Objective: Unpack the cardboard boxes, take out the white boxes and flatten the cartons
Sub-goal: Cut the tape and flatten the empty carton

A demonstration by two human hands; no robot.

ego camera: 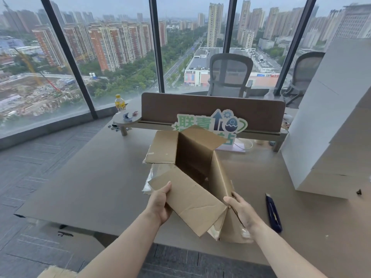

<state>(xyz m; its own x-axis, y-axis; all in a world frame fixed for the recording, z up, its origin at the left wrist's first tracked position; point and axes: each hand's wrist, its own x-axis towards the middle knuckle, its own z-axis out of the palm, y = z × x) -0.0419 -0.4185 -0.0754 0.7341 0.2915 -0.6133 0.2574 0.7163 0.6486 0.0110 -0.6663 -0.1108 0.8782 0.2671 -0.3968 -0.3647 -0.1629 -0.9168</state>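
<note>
A single head-worn wide-angle view looks forward and down across the desk [100, 177] toward the windows [112, 47].

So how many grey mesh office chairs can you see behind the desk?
2. One grey mesh office chair stands behind the brown desk divider; the second grey mesh chair is further right, partly hidden by the stack of white boxes. Others may be hidden.

The grey-brown bench [96, 177] carries a stack of white boxes [329, 125] at its right. A dark blue utility knife [273, 213] lies just beside them.
</note>
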